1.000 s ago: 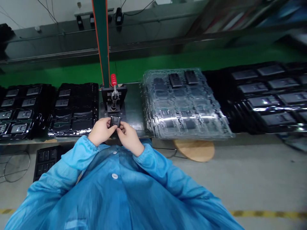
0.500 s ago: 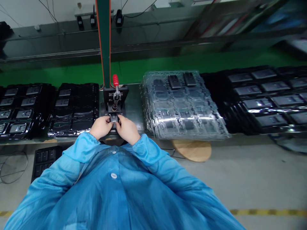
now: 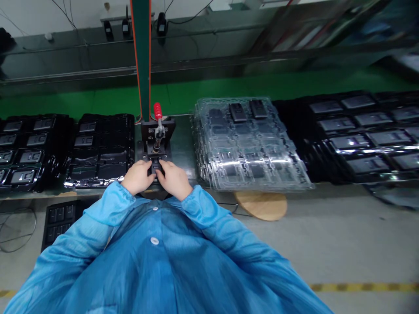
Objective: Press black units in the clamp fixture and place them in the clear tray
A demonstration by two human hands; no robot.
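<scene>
Between my two hands lies a small black plastic part (image 3: 156, 166) with pale marks on its face, at the foot of a toggle clamp (image 3: 159, 131) with a red handle. My left hand (image 3: 137, 176) grips the part's left side, thumb and fingers closed on it. From the other side my right hand (image 3: 174, 178) grips it too, fingers bent round its edge. The clamp's red handle (image 3: 157, 110) points upward. Its plunger sits just above and behind the part. My fingers hide the part's sides.
Left of the clamp, a black tray (image 3: 100, 155) holds a few parts. More stacked black trays (image 3: 49, 152) with parts stand farther left, others (image 3: 330, 152) far right. A clear tray stack (image 3: 229, 141) carries black housings. A round wooden stool seat (image 3: 262, 206) is below the bench edge.
The part between my hands shows a different face, with pale marks higher up. My hands have shifted slightly and stay at the clamp's foot. The clamp handle remains raised.
</scene>
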